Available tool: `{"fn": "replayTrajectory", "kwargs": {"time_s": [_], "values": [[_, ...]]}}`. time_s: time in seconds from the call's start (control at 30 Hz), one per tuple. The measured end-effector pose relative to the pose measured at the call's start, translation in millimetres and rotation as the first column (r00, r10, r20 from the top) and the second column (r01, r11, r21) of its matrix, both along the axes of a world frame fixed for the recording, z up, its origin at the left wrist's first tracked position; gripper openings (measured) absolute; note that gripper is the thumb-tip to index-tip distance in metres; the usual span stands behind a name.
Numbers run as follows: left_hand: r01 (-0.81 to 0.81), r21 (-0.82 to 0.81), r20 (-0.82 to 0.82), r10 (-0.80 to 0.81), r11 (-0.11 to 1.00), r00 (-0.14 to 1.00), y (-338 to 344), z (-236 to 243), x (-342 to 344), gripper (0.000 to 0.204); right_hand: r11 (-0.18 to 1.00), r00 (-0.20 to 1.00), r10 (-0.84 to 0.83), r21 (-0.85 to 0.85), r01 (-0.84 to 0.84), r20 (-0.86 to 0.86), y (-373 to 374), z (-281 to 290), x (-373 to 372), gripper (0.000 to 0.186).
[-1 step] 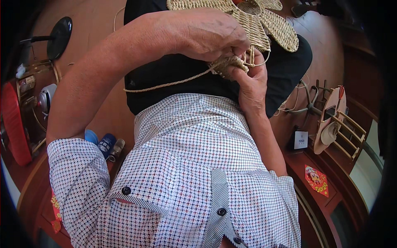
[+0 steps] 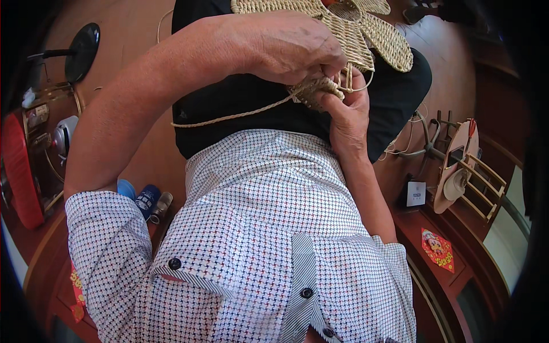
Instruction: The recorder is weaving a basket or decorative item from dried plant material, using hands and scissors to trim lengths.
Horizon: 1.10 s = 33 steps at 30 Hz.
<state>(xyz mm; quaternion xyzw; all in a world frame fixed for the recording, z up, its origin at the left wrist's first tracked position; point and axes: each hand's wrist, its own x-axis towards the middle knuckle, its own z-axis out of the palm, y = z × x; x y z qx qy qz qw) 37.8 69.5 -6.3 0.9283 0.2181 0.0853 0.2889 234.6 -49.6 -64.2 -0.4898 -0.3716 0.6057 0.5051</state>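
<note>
A woven straw piece [image 2: 346, 35] with petal-shaped parts lies over my lap at the top of the view. At its near end, bare bars of a narrow frame [image 2: 347, 78] show beside a small folded woven flap [image 2: 311, 95]. My left hand [image 2: 303, 50] reaches across from the left, its fingers closed in a pinch at this end; the fingertips are partly hidden. From below, my right hand [image 2: 350, 114] grips the flap between thumb and fingers. A twisted straw cord [image 2: 234, 118] trails left from the flap across my dark trousers. A thin loop of cord curves beside my right fingers.
On the left are a round black base [image 2: 83, 52], a red round-edged object [image 2: 22, 171], and a blue can [image 2: 148, 197]. To the right stand a dark metal stand [image 2: 429, 140], a small white-faced box [image 2: 416, 193] and a wooden rack [image 2: 480, 186].
</note>
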Motion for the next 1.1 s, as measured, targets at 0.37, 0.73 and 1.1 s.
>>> {"fn": "replayTrajectory", "kwargs": {"time_s": [0.37,0.73,1.1], "values": [[0.011,-0.041,-0.145,-0.016,0.999,0.989,-0.6,8.0,7.6,0.013,0.999,0.995,-0.016,0.030,0.019,-0.101,1.5,-3.3,-4.6,0.066],[0.031,-0.060,-0.083,-0.036,0.998,0.996,3.7,11.8,8.3,0.011,0.981,0.977,-0.186,0.078,0.179,0.103,-4.9,-1.3,-19.8,0.051],[0.220,-0.162,-0.117,-0.240,0.962,0.964,24.1,29.0,12.1,0.019,0.961,0.933,-0.272,0.105,0.254,0.237,-4.0,0.8,-25.2,0.048]]}}
